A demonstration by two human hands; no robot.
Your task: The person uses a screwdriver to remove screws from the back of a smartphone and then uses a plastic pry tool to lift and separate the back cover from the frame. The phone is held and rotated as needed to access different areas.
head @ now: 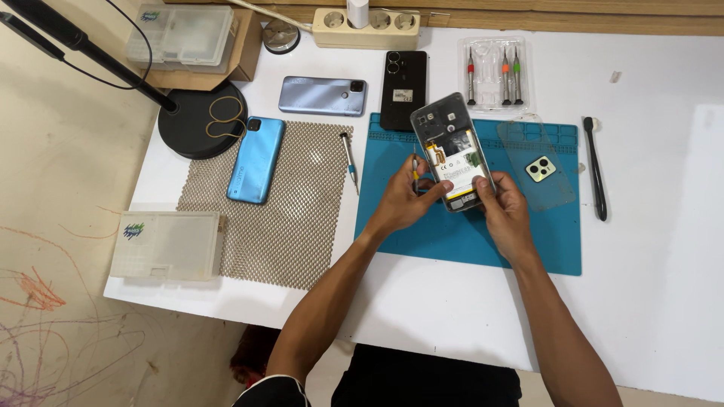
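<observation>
Both hands held an opened smartphone (453, 153) above the blue repair mat (467, 234), its back cover off so that the white battery and the circuit boards showed. The left hand (403, 200) had its fingers clamped on the phone's lower left edge, and a thin metal tool (415, 172) stood upright in the same grip, just beside the phone's left side. The right hand (504, 211) had its fingers closed on the lower right corner, thumb pressed on the battery face. The phone was tilted, top end pointing away from the person.

On the mat to the right lay a clear phone case (539, 162) with a pale camera plate (541, 169) on it. A black phone (403, 89) and a grey-blue phone (323, 96) lay beyond the mat on the white worktop (656, 264), and a bright blue phone (257, 159) rested on a mesh pad (279, 218). A small screwdriver (350, 162) lay at that pad's right edge. A tray with 4 screwdrivers (494, 74) sat near the power strip (366, 27), a black brush (595, 167) lay far right, and a plastic box (167, 245) stood at the left
</observation>
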